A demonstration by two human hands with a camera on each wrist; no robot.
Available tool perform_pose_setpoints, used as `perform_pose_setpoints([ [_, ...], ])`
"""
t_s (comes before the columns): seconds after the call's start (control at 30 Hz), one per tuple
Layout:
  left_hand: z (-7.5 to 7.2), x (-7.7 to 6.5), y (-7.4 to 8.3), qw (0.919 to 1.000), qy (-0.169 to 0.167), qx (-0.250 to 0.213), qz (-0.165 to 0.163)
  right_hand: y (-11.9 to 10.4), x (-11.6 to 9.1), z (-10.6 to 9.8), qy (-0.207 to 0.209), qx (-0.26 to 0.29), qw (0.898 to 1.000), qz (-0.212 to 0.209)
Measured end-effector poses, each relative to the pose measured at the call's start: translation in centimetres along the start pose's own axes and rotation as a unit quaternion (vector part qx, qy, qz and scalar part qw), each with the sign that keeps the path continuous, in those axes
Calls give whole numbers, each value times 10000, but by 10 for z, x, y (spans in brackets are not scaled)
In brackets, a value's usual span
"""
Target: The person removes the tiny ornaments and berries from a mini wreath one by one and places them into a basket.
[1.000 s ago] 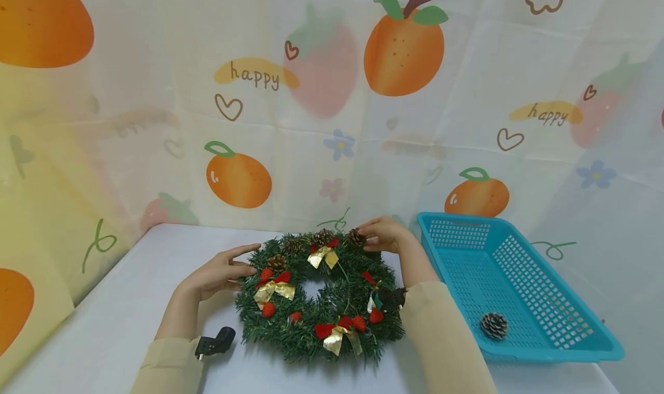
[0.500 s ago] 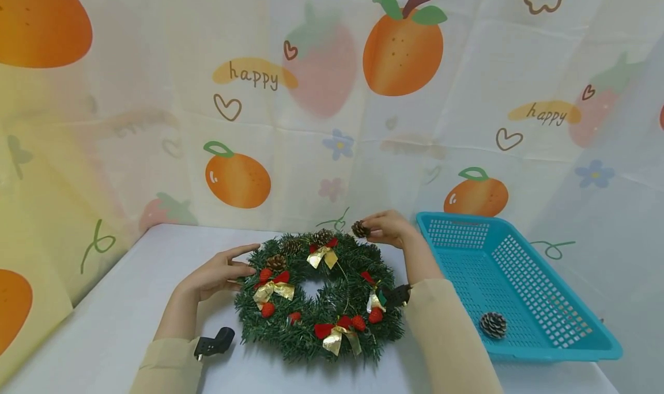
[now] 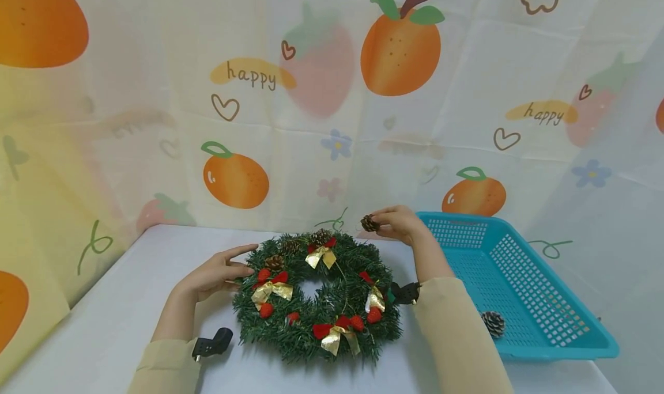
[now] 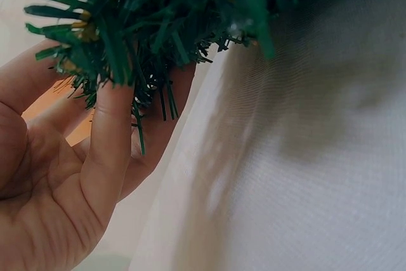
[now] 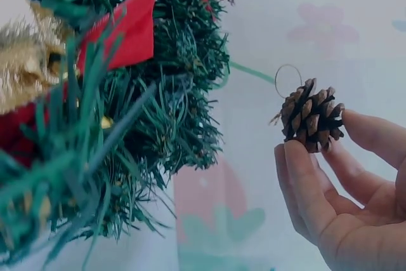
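In the head view my left hand (image 3: 220, 273) touches the left edge of a green wreath (image 3: 373, 267) with spread fingers. Its fingers reach up among the sprigs in the left wrist view, some tips hidden by them. My right hand (image 3: 399, 224) pinches a small brown pinecone (image 3: 370, 223) between thumb and fingers, beyond the wreath's back right and apart from it. A thin loop (image 5: 288, 80) stands out from this pinecone in the right wrist view. Red and gold bows (image 3: 320, 256), red berries (image 3: 374, 315) and several other pinecones (image 3: 274, 262) decorate the wreath.
To the right stands a turquoise plastic basket (image 3: 560, 296), with one pinecone (image 3: 494, 324) inside near its front left corner. A white cloth covers the table (image 3: 119, 325). Behind it hangs a fruit-print curtain (image 3: 301, 169).
My right hand has lifted the pinecone off the wreath's back right and carried it up and to the right. The left hand has stayed at the wreath's left edge.
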State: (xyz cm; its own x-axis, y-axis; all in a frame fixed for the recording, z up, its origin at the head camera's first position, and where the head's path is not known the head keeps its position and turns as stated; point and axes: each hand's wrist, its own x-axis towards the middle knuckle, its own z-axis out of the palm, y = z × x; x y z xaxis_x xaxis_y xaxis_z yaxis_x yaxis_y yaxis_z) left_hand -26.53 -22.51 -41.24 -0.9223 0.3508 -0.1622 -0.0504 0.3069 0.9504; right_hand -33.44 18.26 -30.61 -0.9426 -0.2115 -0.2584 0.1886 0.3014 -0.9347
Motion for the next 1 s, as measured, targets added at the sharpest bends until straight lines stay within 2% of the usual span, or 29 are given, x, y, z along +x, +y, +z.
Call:
perform_pose_setpoints([
  [0.37, 2, -2, 1, 10000, -37, -34, 17, 6, -5, -17, -16, 162, 9998, -135],
  [0.73, 1, -1, 1, 10000, 3, -56, 16, 11, -9, -29, 170, 234, 9990, -340],
  [1.0, 1, -1, 0, 10000, -10, -54, 23, 15, -11, -41, 390, 395, 9983, -189],
])
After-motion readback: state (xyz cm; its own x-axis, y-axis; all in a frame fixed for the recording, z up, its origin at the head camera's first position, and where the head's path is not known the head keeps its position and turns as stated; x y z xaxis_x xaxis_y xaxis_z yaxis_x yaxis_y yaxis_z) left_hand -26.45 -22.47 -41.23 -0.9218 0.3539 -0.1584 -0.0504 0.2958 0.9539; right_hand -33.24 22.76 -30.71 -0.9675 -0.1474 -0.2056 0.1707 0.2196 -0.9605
